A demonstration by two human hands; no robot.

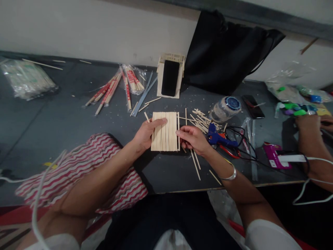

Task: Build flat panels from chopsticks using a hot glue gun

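Note:
A panel of pale wooden sticks (163, 133), laid side by side, is held over the table in front of me. My left hand (147, 133) grips its left edge, thumb lying across the top. At the right edge, my right hand (194, 137) pinches a single wooden stick (178, 139), with a narrow dark gap between it and the panel. A loose stick end shows above my left hand. Cut sticks (204, 121) lie scattered just beyond my right hand, close to a blue glue gun (220, 137).
A clear jar with a blue lid (232, 103) stands behind the glue gun. A phone (170, 78) leans on a wooden stand. Packaged chopsticks (111, 88), a striped cloth (85, 170), a black bag (223, 52) and a pink box (277, 156) surround the work. Another person's arm (312, 149) rests at right.

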